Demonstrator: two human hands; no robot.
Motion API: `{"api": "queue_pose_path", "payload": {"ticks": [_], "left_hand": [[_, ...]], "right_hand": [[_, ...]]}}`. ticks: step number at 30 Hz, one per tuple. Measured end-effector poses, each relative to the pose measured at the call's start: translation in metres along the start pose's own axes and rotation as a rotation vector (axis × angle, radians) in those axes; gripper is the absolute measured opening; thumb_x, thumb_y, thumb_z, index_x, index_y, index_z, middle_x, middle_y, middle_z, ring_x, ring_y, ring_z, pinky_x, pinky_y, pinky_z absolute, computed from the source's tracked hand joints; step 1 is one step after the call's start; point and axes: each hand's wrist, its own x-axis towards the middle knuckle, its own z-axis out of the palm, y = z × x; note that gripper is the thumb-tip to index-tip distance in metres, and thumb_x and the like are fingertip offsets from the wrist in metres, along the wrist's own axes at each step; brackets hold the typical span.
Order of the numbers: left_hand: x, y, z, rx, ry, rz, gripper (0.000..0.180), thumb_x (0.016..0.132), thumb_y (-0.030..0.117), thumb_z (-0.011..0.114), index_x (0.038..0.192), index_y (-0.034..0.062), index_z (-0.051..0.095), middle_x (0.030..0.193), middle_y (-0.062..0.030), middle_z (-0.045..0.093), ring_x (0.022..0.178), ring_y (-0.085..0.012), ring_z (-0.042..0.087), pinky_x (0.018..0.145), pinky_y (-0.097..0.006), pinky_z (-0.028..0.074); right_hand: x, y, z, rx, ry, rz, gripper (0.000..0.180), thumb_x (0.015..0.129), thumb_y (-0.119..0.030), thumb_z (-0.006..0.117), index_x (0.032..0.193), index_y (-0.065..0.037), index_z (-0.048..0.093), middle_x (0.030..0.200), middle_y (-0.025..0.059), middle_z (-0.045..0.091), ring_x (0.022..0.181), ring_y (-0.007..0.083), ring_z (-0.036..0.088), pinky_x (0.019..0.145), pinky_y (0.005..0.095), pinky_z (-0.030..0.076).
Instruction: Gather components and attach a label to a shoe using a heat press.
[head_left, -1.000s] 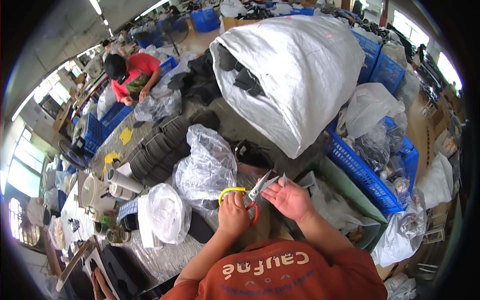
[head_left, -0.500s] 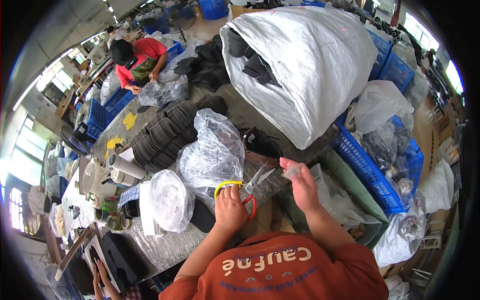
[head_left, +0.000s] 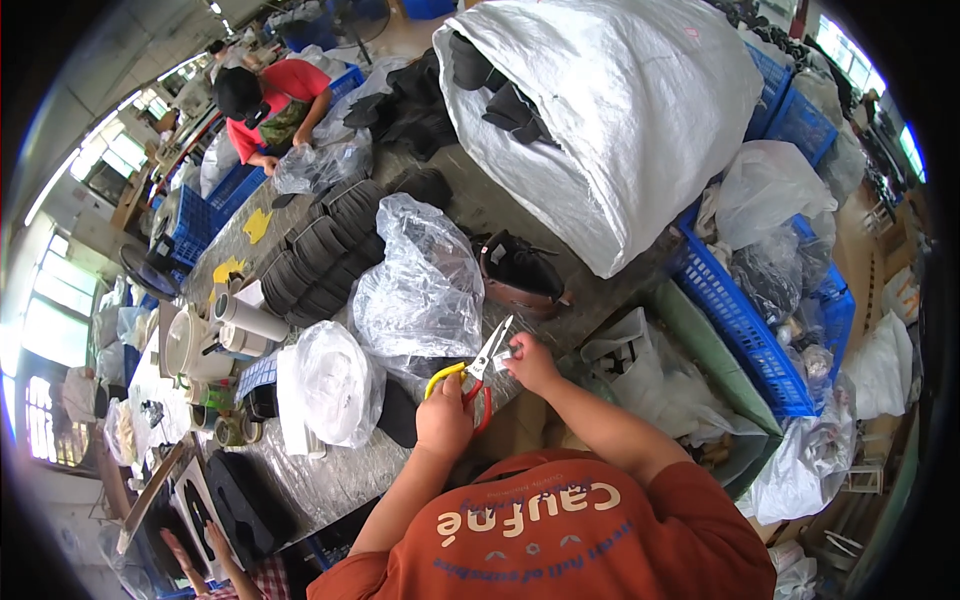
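My left hand (head_left: 443,418) is closed round the handles of a pair of scissors (head_left: 490,352), one handle yellow and the other red. The blades point up and away over the table edge and lie close together. Just right of the blades, my right hand (head_left: 533,366) pinches a small whitish, see-through piece (head_left: 502,361); its exact kind is too small to tell. Beyond my hands, a brown shoe with a dark opening (head_left: 518,272) stands on the table (head_left: 335,490). A clear plastic bag (head_left: 420,285) bulges to its left.
Stacked dark padded pieces (head_left: 325,250) lie behind the bag. A large white sack (head_left: 620,120) fills the far right. Right of me are a green bin (head_left: 715,335) and a blue crate (head_left: 745,340). A co-worker in red (head_left: 290,100) handles plastic at far left; another person's hands (head_left: 205,550) show lower left.
My right hand has moved left and nearer, bringing the small piece beside the scissors. The scissor blades, spread apart before, are now nearly together.
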Motion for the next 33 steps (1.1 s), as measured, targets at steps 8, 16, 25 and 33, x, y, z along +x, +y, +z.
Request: {"api": "queue_pose_path", "payload": {"ticks": [8,16,25,33], "left_hand": [[-0.017,-0.002,-0.007,0.048,0.095,-0.052,0.029,0.076,0.012,0.062,0.102,0.0036,0.052,0.086,-0.0121,0.062,0.074,-0.0318,0.062,0.058,-0.041,0.050],[-0.022,-0.007,-0.003,0.120,0.057,-0.026,0.044,0.071,0.012,0.061,0.110,-0.0006,0.048,0.086,-0.0138,0.059,0.072,-0.0302,0.062,0.059,-0.040,0.050],[-0.020,0.006,-0.013,0.103,0.113,0.042,0.038,0.068,0.010,0.059,0.105,0.0006,0.052,0.084,-0.0132,0.059,0.071,-0.0309,0.061,0.061,-0.041,0.049],[-0.023,0.001,-0.012,0.111,0.152,0.058,0.036,0.066,0.006,0.060,0.101,0.0021,0.053,0.086,-0.0133,0.060,0.076,-0.0315,0.061,0.062,-0.041,0.050]], "right_hand": [[-0.003,-0.008,-0.004,-0.172,0.277,-0.471,0.023,0.082,-0.022,0.065,0.092,-0.003,0.058,0.088,0.0095,0.059,0.070,0.0217,0.058,0.062,0.0317,0.048],[-0.036,-0.068,-0.001,0.609,-0.229,-0.073,0.018,0.085,-0.017,0.064,0.077,-0.005,0.052,0.066,-0.0005,0.054,0.054,0.0056,0.047,0.051,0.0200,0.039],[-0.038,-0.061,-0.006,0.656,-0.180,-0.073,0.013,0.085,-0.013,0.061,0.079,-0.005,0.054,0.064,-0.0002,0.053,0.051,0.0061,0.047,0.049,0.0207,0.039],[-0.029,-0.064,-0.023,0.659,0.112,-0.203,0.019,0.094,-0.020,0.048,0.087,-0.004,0.055,0.073,0.0008,0.055,0.057,0.0062,0.047,0.051,0.0193,0.039]]}}
